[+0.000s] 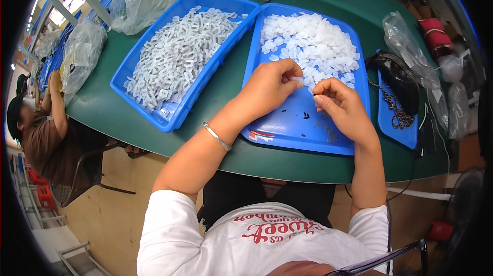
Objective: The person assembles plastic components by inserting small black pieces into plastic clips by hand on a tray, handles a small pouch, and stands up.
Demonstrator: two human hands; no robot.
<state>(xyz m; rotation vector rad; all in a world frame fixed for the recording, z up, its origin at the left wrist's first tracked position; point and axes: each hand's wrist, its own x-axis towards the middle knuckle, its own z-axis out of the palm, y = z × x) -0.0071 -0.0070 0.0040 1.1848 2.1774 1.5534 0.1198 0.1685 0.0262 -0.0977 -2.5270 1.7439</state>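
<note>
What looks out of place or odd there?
Small dark bits lie scattered on the near end of the blue tray holding flat white pieces, unlike them in colour. The red-and-white sticker at its near-left corner looks ragged.

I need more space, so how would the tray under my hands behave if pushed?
That blue tray looks like moulded plastic, so it's probably stiff. Low and wide, it likely won't tip. The small white pieces, heaped loosely toward its far end, might shift about.
</note>
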